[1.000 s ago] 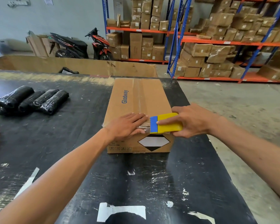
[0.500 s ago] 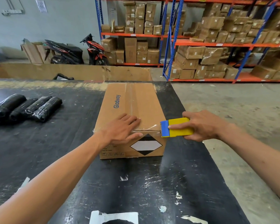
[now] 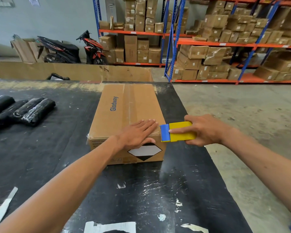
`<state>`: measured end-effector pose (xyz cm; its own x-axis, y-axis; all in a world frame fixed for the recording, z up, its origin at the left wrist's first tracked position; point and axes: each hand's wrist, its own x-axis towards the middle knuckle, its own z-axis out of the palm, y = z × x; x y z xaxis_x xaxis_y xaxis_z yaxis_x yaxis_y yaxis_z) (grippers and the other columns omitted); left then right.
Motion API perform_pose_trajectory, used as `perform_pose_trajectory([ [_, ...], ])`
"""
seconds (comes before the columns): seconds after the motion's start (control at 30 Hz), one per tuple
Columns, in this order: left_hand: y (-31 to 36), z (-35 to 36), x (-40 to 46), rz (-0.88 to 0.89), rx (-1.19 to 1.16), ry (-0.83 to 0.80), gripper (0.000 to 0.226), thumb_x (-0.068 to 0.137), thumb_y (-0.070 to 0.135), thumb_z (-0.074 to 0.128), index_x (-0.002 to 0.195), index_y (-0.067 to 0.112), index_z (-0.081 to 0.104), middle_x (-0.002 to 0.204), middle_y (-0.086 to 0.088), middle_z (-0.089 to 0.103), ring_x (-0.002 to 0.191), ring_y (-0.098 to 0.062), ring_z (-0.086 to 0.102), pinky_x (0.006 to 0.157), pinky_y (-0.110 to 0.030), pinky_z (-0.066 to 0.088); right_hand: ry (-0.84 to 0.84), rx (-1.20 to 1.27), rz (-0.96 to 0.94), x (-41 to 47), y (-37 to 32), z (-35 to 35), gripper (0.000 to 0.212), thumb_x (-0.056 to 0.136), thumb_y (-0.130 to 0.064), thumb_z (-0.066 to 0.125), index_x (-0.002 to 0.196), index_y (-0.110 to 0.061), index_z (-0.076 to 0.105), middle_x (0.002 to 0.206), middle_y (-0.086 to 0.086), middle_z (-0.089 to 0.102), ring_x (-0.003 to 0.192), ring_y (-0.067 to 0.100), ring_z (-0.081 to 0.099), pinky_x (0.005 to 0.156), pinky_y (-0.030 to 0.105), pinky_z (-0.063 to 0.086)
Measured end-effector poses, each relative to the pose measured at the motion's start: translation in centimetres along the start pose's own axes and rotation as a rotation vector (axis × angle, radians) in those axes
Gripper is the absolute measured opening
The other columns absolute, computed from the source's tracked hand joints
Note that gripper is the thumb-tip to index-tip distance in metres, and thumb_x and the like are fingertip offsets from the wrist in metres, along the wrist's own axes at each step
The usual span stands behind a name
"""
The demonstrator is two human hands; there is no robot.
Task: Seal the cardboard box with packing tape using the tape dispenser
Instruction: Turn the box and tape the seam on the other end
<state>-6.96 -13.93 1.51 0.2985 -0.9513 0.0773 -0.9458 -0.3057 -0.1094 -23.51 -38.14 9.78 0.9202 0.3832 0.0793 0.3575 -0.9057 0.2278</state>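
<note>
One cardboard box [image 3: 124,115] sits on the tabletop [image 3: 141,190]. The left hand [image 3: 136,134] lies flat on it, fingers [image 3: 147,123] together; the right hand [image 3: 203,130] grips one tape dispenser [image 3: 176,132]. Four black wrapped rolls [image 3: 22,110] lie well apart.

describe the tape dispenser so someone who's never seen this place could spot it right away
Start at the big black table and find the cardboard box printed Glodway near its right edge. At the box's near right corner, the right hand grips the tape dispenser. It is the only bright yellow thing here, with a blue end facing the box.
</note>
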Motion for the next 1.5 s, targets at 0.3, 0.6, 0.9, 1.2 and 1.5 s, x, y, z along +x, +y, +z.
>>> perform_pose_trajectory([
  [0.3,-0.3,0.2,0.1,0.011,-0.031,0.020,0.083,0.092,0.066,0.006,0.157,0.013,0.005,0.164,-0.009,0.009,0.151,-0.022,0.008,0.123,-0.036,0.007,0.001,0.016,0.050,-3.3,3.1,0.9,0.080,0.066,-0.041,0.082,0.137,-0.053,0.047,0.082,0.001,0.050,0.052,0.021,0.050,0.042,0.025,0.029],
  [0.6,-0.1,0.3,0.1,0.010,0.022,0.025,0.078,0.095,0.061,0.007,0.157,0.014,0.009,0.164,-0.008,0.009,0.151,-0.023,0.009,0.123,-0.037,0.008,-0.024,-0.028,0.040,-1.9,1.8,2.8,0.078,0.059,-0.041,0.088,0.131,-0.046,0.057,0.080,0.007,0.057,0.047,0.025,0.057,0.041,0.023,0.031],
  [0.9,0.0,0.1,0.3,0.021,0.061,0.007,0.091,0.088,0.067,-0.010,0.156,0.012,0.013,0.163,-0.011,0.013,0.151,-0.025,0.012,0.120,-0.030,-0.001,0.035,-0.139,-0.046,-1.4,-0.2,2.2,0.060,0.066,-0.042,0.075,0.124,-0.039,0.060,0.073,0.011,0.055,0.040,0.026,0.052,0.040,0.024,0.032],
  [1.2,0.5,-0.8,-0.2,0.001,0.092,-0.044,0.098,0.082,0.072,-0.017,0.156,0.013,0.010,0.164,-0.011,0.012,0.151,-0.024,0.010,0.121,-0.031,-0.001,-0.337,-0.325,0.160,-3.6,-2.7,2.6,0.056,0.085,-0.031,0.057,0.141,-0.036,0.050,0.122,0.014,0.054,0.095,0.035,0.066,0.071,0.038,0.048],
  [1.5,7.4,0.3,4.9,-0.333,0.059,0.129,0.068,0.098,0.059,0.007,0.153,0.025,0.026,0.157,-0.022,0.026,0.141,-0.041,0.028,0.113,-0.056,0.024,-0.211,-0.324,0.287,-1.7,-1.5,-0.8,0.053,0.091,-0.043,0.052,0.143,-0.050,0.045,0.122,0.009,0.055,0.101,0.032,0.067,0.066,0.033,0.036],
])
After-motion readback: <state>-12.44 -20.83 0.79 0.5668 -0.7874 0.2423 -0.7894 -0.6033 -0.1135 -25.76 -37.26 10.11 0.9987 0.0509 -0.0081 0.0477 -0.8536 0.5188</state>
